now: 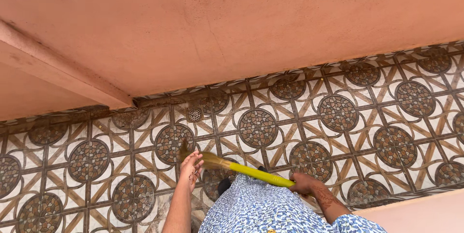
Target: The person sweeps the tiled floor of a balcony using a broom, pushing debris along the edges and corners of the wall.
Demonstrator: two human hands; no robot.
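Both hands on broom — right hand grips handle, left hand fingers touch bristles.

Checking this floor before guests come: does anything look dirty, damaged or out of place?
Nothing looks broken or spilled. The tiles look dull and grimy, darkest along the wall near the drain. The right hand grips a broom; the left hand touches its bristles.
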